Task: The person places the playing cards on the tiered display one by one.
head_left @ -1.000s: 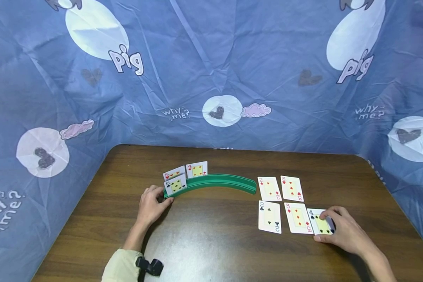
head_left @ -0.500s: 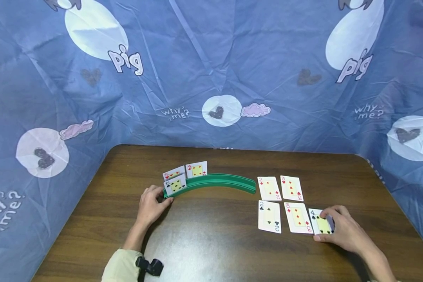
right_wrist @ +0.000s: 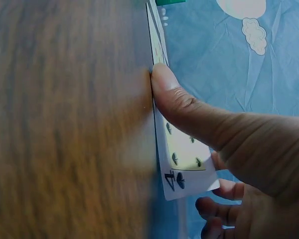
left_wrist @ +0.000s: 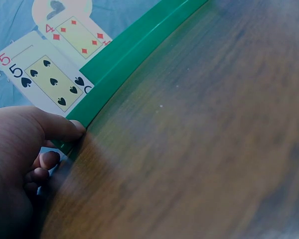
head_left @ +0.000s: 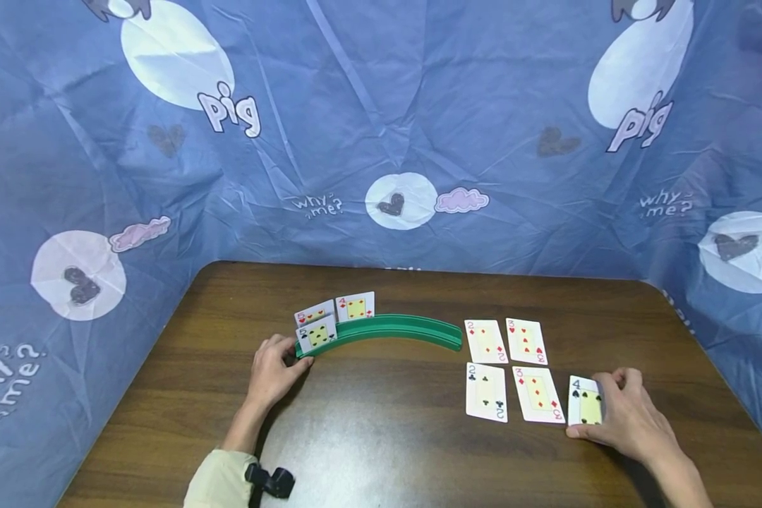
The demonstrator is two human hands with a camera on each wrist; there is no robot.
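My left hand (head_left: pixel 271 375) holds the left end of a curved green card holder (head_left: pixel 403 327), thumb on its front and fingers behind, as the left wrist view shows. Standing in that end are a five of spades (head_left: pixel 317 334), a five of hearts (head_left: pixel 313 312) mostly hidden behind it, and a four of diamonds (head_left: pixel 355 307). At the right, my right hand (head_left: pixel 638 418) pinches a four of spades (head_left: pixel 587 403) between thumb and fingers. In the right wrist view that card (right_wrist: pixel 189 181) tilts up off the table, its middle covered by the thumb.
Left of the right hand lie a three of diamonds (head_left: pixel 538 395), a two of clubs (head_left: pixel 485 392), a two of diamonds (head_left: pixel 485 341) and a three of hearts (head_left: pixel 526 341), face up on the wooden table (head_left: pixel 381 451). A blue printed cloth (head_left: pixel 330 141) hangs behind the table.
The four of spades has shifted right, away from the three of diamonds, and tipped up. My right fingers moved from its face to its right side. My left hand stays put.
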